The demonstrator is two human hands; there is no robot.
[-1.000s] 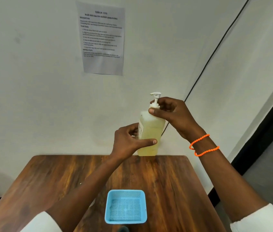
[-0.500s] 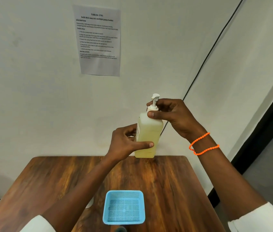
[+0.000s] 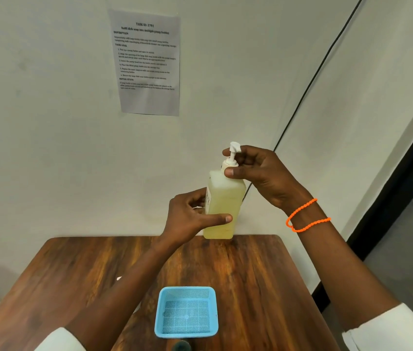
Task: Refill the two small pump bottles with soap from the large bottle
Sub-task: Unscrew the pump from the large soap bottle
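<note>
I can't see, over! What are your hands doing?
Left hand holds bottle. Right hand grips pump collar. Bottle held above table. Nothing in the way.

A rectangular translucent plastic bottle of pale yellow soap (image 3: 223, 206) is held upright above the far edge of the brown wooden table (image 3: 251, 274); whether its base touches the wood cannot be told. The left hand (image 3: 190, 216) grips its lower body, thumb across the front. The right hand (image 3: 258, 173) pinches the white pump collar (image 3: 230, 163) at the neck, its fingers (image 3: 233, 172) curled round it. Orange bead bracelets (image 3: 306, 216) circle the right wrist. A light blue mesh plastic basket (image 3: 161, 310) sits near the table's front edge. A printed paper sheet (image 3: 149, 64) hangs on the white wall (image 3: 48, 122).
</note>
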